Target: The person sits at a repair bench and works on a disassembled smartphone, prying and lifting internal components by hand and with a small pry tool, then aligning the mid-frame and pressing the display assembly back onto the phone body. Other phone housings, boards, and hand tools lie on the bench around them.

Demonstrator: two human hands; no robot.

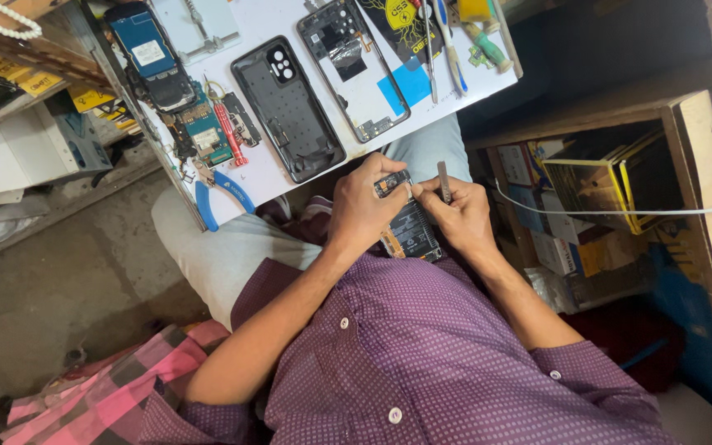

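Observation:
My left hand [362, 208] grips a black phone battery [412, 231] held over my lap, fingers curled around its upper end. My right hand [459, 216] touches the battery's right side and pinches a thin metal tool [444, 181] that sticks up between the fingers. On the white work board [249, 177] above lie a black phone back cover [288, 107] and an opened phone frame [354, 70].
A second opened phone with a blue plate [148, 53], a circuit board [206, 132] and blue-handled pliers [222, 196] lie on the board's left. Tweezers and small tools [447, 41] sit at its right. Stacked boxes [603, 185] fill a wooden shelf on the right.

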